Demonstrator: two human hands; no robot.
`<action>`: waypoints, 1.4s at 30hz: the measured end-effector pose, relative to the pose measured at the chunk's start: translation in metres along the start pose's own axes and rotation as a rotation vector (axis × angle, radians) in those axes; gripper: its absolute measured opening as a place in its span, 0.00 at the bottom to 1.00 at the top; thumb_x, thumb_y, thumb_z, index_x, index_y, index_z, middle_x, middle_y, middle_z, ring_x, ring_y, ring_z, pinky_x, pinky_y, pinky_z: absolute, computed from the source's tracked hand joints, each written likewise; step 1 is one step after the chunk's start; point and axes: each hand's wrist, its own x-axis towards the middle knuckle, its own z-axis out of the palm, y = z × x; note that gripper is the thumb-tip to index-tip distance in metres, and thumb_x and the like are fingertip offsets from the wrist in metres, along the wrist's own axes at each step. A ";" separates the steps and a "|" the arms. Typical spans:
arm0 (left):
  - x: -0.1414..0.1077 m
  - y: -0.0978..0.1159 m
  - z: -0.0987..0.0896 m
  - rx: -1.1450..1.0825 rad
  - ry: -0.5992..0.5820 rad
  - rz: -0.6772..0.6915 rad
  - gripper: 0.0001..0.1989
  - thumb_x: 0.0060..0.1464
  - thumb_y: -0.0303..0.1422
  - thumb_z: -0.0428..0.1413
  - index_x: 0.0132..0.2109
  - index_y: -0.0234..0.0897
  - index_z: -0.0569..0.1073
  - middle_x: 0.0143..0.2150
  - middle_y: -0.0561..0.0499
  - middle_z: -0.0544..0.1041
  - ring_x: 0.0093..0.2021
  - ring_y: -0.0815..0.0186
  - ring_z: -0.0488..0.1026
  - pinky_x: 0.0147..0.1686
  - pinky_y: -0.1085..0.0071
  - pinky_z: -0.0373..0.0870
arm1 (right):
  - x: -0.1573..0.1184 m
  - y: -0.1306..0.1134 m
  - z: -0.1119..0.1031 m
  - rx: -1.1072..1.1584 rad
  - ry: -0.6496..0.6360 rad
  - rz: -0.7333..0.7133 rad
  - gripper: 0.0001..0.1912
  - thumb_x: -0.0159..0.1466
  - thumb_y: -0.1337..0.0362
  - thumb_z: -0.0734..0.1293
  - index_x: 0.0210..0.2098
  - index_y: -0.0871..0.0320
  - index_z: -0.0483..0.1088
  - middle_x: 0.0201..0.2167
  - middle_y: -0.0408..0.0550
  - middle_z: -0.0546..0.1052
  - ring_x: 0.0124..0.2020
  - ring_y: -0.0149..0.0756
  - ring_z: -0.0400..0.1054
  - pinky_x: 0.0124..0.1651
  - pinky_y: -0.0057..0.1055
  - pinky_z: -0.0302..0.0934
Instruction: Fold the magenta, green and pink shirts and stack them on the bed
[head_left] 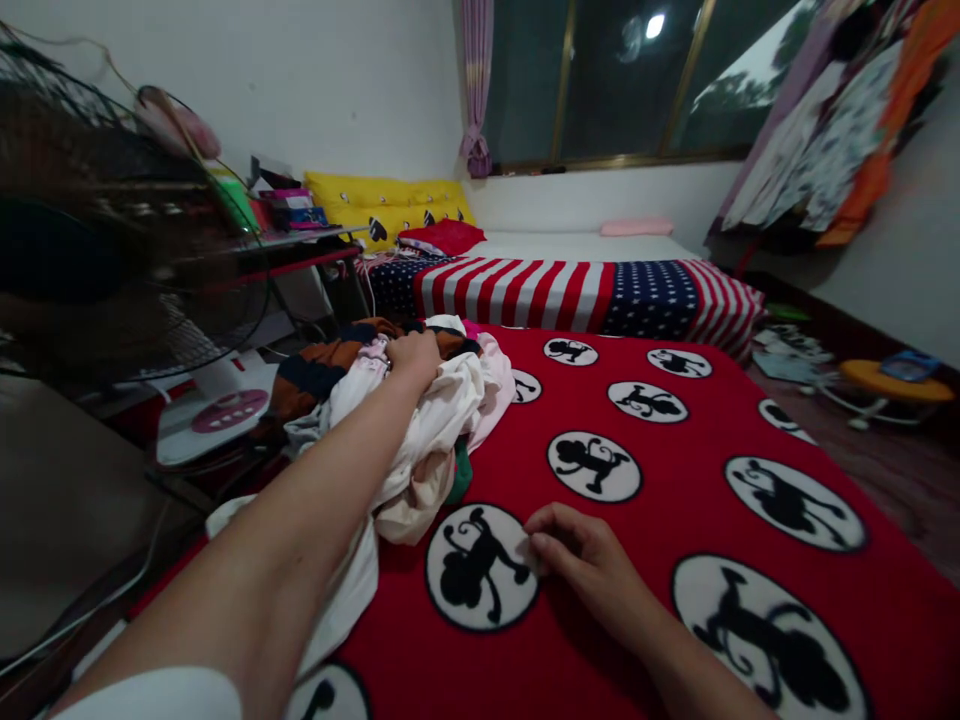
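Observation:
A heap of crumpled clothes lies on the left side of a red blanket (517,470) printed with black monkeys in white ovals. My left hand (414,352) reaches into the top of the heap, its fingers closed on a piece of clothing they partly hide. Around it are white garments (454,395), a brown and navy garment (319,365) and a pale pink garment (491,375). A bit of green cloth (460,472) shows beneath. Over the blanket, beside a monkey oval, my right hand (581,550) is loosely curved with nothing visible in it.
A blurred fan (112,240) and a cluttered desk (292,238) stand at the left. Behind is a bed with a stars-and-stripes cover (517,290) and a yellow cushion (360,205). Clothes (832,150) hang at the right, above a round orange stool (892,380).

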 end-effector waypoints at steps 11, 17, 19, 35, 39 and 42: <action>-0.001 -0.008 -0.001 -0.040 -0.011 0.113 0.29 0.54 0.45 0.53 0.56 0.28 0.68 0.53 0.31 0.72 0.53 0.47 0.71 0.47 0.59 0.69 | -0.005 0.001 0.003 -0.148 0.144 0.105 0.11 0.63 0.56 0.65 0.36 0.58 0.72 0.28 0.44 0.74 0.27 0.29 0.66 0.31 0.25 0.60; -0.005 -0.012 -0.002 -0.102 -0.010 0.155 0.28 0.54 0.42 0.54 0.56 0.26 0.66 0.54 0.31 0.70 0.54 0.47 0.69 0.49 0.59 0.67 | -0.004 -0.001 0.009 -0.248 0.225 0.106 0.11 0.62 0.56 0.66 0.34 0.58 0.72 0.26 0.45 0.73 0.26 0.31 0.66 0.29 0.26 0.60; -0.006 -0.014 -0.003 -0.113 -0.019 0.157 0.28 0.54 0.42 0.54 0.57 0.26 0.66 0.55 0.30 0.70 0.55 0.45 0.69 0.49 0.58 0.66 | -0.001 -0.001 0.012 -0.278 0.252 0.096 0.11 0.61 0.57 0.66 0.33 0.58 0.72 0.25 0.45 0.73 0.25 0.31 0.65 0.28 0.27 0.60; -0.041 -0.026 -0.026 -0.205 0.038 0.269 0.32 0.55 0.41 0.53 0.63 0.33 0.58 0.58 0.33 0.65 0.59 0.47 0.64 0.54 0.57 0.62 | 0.005 -0.001 0.017 -0.123 0.315 -0.007 0.09 0.56 0.59 0.65 0.31 0.60 0.69 0.22 0.41 0.72 0.20 0.27 0.64 0.24 0.25 0.59; -0.116 -0.029 -0.045 -0.418 0.189 0.604 0.25 0.56 0.35 0.52 0.60 0.36 0.64 0.61 0.43 0.63 0.62 0.57 0.60 0.60 0.62 0.56 | 0.006 0.006 0.016 -0.136 0.268 -0.047 0.07 0.58 0.62 0.64 0.32 0.59 0.70 0.23 0.42 0.72 0.23 0.28 0.65 0.26 0.24 0.60; -0.195 -0.017 -0.031 -0.654 0.085 0.750 0.14 0.58 0.32 0.50 0.50 0.39 0.72 0.51 0.47 0.73 0.53 0.62 0.69 0.55 0.67 0.62 | 0.008 0.010 0.015 -0.158 0.244 -0.090 0.06 0.59 0.64 0.62 0.32 0.59 0.70 0.24 0.42 0.71 0.24 0.28 0.64 0.28 0.24 0.59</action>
